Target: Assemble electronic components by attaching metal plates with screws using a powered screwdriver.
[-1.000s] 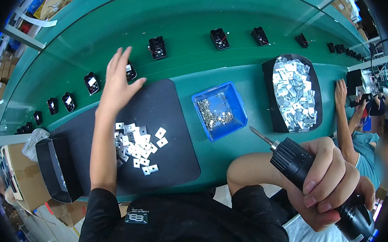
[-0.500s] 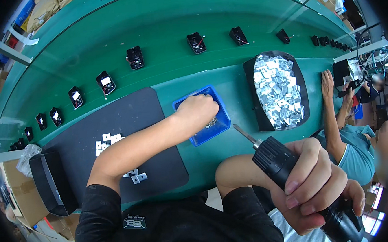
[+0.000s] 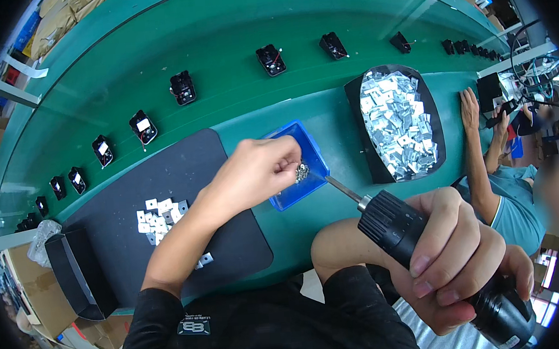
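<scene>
My right hand (image 3: 454,256) is wrapped round a black cordless screwdriver (image 3: 393,225), whose metal bit (image 3: 345,188) points toward a blue plastic bin (image 3: 316,156). Over that bin, my left hand (image 3: 269,169) has its thumb and fingers pinched together; whatever they hold is too small to make out. Small metal screws (image 3: 301,173) show in the bin beside the fingertips. Under my left forearm, a dark mat (image 3: 181,162) carries a pile of small pale metal plates (image 3: 159,215), partly hidden by the arm.
A black tray (image 3: 375,148) heaped with similar metal plates stands to the right. Along the far green belt (image 3: 220,68) runs a row of black housings (image 3: 183,88) with wires. A black open box (image 3: 82,272) stands at the left. Another person's arm (image 3: 479,160) rests at the right.
My left hand has drawn back toward me and to the left within the bin, its pinched fingertips now showing. The housings have shifted left along the belt. The screwdriver has barely moved.
</scene>
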`<action>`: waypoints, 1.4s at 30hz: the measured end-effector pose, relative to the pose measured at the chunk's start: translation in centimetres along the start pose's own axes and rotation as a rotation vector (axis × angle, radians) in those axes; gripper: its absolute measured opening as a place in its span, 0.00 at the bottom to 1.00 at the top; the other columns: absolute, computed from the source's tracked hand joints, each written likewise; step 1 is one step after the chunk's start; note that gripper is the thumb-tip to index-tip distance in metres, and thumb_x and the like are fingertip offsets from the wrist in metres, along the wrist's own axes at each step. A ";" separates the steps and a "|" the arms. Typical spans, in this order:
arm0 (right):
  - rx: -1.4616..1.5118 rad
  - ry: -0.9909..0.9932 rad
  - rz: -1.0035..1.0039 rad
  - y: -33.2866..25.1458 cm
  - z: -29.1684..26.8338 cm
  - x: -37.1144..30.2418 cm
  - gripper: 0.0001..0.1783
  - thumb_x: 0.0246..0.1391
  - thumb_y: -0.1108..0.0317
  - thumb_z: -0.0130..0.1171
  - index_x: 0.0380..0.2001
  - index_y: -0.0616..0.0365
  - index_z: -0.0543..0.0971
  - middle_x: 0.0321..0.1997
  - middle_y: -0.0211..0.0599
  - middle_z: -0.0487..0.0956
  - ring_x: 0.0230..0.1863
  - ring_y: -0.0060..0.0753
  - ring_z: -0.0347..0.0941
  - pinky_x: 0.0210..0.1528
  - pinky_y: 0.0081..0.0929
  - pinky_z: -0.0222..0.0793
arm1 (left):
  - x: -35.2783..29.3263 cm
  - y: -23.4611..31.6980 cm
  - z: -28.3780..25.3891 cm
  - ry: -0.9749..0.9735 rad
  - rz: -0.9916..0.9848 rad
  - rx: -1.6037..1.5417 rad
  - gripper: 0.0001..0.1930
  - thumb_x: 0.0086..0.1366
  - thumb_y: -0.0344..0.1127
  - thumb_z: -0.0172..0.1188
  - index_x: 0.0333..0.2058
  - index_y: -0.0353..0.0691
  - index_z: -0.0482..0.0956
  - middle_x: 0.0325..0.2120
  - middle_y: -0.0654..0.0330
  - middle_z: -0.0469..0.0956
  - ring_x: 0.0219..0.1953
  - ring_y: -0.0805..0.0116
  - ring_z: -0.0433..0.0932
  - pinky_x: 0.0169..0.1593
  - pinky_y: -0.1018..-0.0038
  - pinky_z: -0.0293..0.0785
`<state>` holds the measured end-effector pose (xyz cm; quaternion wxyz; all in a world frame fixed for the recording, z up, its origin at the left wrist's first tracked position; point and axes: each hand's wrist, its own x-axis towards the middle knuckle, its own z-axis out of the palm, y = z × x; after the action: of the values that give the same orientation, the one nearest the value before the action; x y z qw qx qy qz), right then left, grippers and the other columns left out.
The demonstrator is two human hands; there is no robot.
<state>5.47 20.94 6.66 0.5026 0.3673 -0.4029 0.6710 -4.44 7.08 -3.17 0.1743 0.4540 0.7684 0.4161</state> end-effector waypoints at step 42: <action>0.228 -0.051 0.158 2.1 1.6 -1.0 0.27 0.44 0.74 0.68 0.49 0.51 0.70 0.22 0.29 0.76 0.19 0.20 0.75 0.23 0.17 0.78 | -5.3 1.8 -0.7 0.226 0.065 -1.186 0.12 0.60 0.22 0.56 0.44 0.31 0.71 0.36 0.55 0.76 0.38 0.74 0.75 0.39 0.79 0.74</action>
<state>3.82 18.75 6.03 0.3927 0.4061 -0.3647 0.7402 -1.13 2.65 -1.92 0.3024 0.2555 0.4048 0.8242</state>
